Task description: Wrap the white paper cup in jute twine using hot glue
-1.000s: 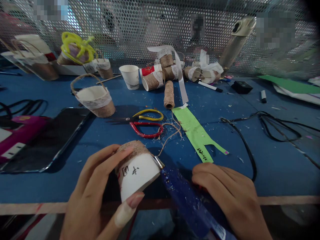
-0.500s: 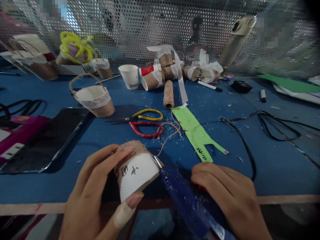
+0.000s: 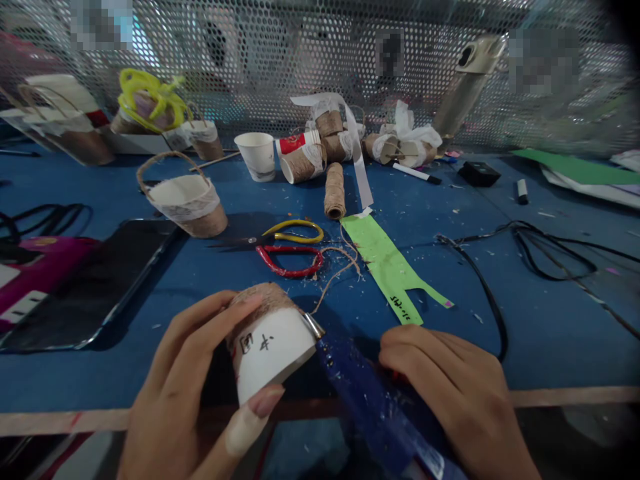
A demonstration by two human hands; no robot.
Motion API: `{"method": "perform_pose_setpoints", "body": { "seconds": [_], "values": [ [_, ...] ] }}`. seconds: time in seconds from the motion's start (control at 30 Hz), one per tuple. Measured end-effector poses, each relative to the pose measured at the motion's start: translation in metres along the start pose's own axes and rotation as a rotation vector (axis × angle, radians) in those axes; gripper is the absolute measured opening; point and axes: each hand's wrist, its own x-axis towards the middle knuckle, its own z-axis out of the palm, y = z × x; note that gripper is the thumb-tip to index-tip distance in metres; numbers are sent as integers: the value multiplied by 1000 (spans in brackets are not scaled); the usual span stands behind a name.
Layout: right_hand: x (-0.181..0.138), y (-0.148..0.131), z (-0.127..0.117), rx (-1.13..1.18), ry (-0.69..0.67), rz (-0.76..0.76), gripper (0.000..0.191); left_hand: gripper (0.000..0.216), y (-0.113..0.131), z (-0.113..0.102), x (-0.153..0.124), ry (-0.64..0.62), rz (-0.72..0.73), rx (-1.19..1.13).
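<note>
Paper cup (image 3: 275, 350) is held tilted by the left hand (image 3: 185, 383), over the near edge of the blue table (image 3: 560, 340). Cup is grasped: fingers laid over its upper left, thumb pressed to the white wall near the rim. Pale wrap (image 3: 244, 430) is worn on that thumb. Upper end of the cup is covered by wound brown twine (image 3: 273, 297); the rest is bare white, marked with black handwritten characters.

Blue glue gun (image 3: 360, 393) is gripped by the right hand (image 3: 445, 373), fingers curled round the handle. Whether the trigger is squeezed cannot be told. Metal nozzle (image 3: 315, 326) is pointed at the cup's right side, at the lower edge of the winding; contact can't be confirmed. Loose strand (image 3: 327, 285) is led from that spot across the table toward the twine spool (image 3: 335, 190).

Scissors (image 3: 253, 241) are laid just beyond the cup, blades to the left, handles yellow and red. Green paper strip (image 3: 385, 260) is placed to their right, forked at the near end, inked there. Handled basket (image 3: 200, 217) is stood behind-left of the scissors. Dark phone (image 3: 100, 287) is laid at far left, overlapped by a magenta object (image 3: 45, 273). White cup (image 3: 256, 157) is stood farther back, near twine-wrapped cups (image 3: 297, 167).
</note>
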Motion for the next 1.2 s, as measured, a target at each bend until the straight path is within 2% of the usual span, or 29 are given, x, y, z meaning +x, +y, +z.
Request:
{"method": "perform_pose_setpoints", "body": {
  "seconds": [0.1, 0.23, 0.3, 0.37, 0.5, 0.63, 0.77, 1.07, 1.2],
  "values": [
    [0, -2, -1, 0, 10, 11, 15, 53, -5, 0, 1, 13, 15, 5],
    [-3, 0, 1, 3, 12, 4, 19, 56, -17, 0, 3, 26, 128, 8],
    [-5, 2, 2, -3, 6, -7, 21, 55, -20, -1, 4, 13, 79, -1],
    [-7, 4, 3, -15, 5, 4, 27, 55, -21, 0, 4, 6, 43, -7],
    [-7, 5, 5, -42, 22, 33, 41, 61, -20, 1, 4, 7, 142, 11],
    [-5, 5, 7, -42, 29, 31, 46, 53, -13, -1, 2, 12, -12, 9],
    [-5, 5, 7, -41, 33, 29, 46, 57, -9, -4, 1, -21, 23, 19],
    [-11, 6, 10, -38, 35, 39, 36, 56, -2, 0, 2, 27, -9, -4],
    [-11, 1, 18, -4, 125, 44, 26, 58, -2, 0, 0, 39, -16, 5]
  ]
}}
